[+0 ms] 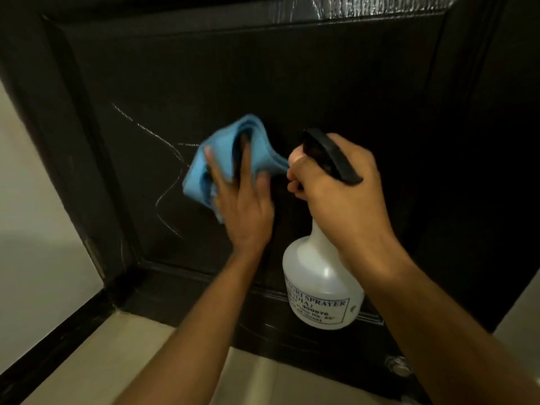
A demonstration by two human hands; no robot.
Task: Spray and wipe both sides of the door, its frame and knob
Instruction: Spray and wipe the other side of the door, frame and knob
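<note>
The door (292,83), dark brown and panelled, fills most of the head view, its lower part standing straight ahead of the person and reaching down to the pale tiled floor (117,355). Nearest the camera, two bare forearms reach forward and up from the bottom edge. The right hand (344,194) grips the neck of a white spray bottle (318,287), fingers curled round it just under the black trigger head (330,156), which points toward the door. The bottle hangs upright below the fist, and its printed label faces the camera, reading partly "SPRAYER". Just to the left, the left hand (242,206) presses a blue cloth (210,165) flat against the door's recessed panel, fingers spread and fairly straight over the bunched folds; one corner of the cloth stretches across toward the right hand's knuckles. Beside the cloth, on the panel, thin pale lines (163,159) loop and cross like scratches or streaks; which they are cannot be told. A small round metal fitting (394,365) sits low at the door's bottom right. Farther left, a dark skirting (55,334) runs along the foot of a pale wall (35,214). A glossy sheen (380,7) shows at the door's top edge.
</note>
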